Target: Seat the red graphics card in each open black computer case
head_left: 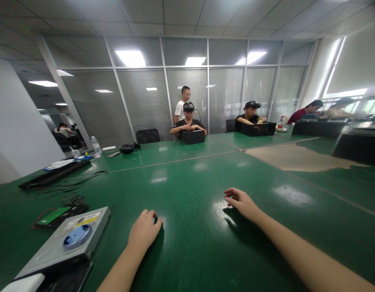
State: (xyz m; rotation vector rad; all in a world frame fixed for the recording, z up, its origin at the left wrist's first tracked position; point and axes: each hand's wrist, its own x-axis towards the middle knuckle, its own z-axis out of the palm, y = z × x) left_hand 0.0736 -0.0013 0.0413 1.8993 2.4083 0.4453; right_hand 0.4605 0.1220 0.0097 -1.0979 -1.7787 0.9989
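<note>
My left hand [144,229] rests low over the green table [181,194], with its fingers loosely bent and a small gap between thumb and forefinger. I see nothing held in it. Farther forward and to the right, my right hand [240,201] hovers near the tabletop with fingers curved and apart from the thumb, holding nothing. Left of my left hand lies a grey metal optical disc drive [50,251]. On top of the drive sits a round, blue-tinted clear disc [77,236]. Neither hand touches these things.
A green circuit board [55,215] with dark parts lies behind the drive. Farther left are a black tray [56,174], a cable [93,175] and a water bottle [96,147]. Across the table, people sit at black boxes [193,136]. A tan bare patch [290,156] marks the right side.
</note>
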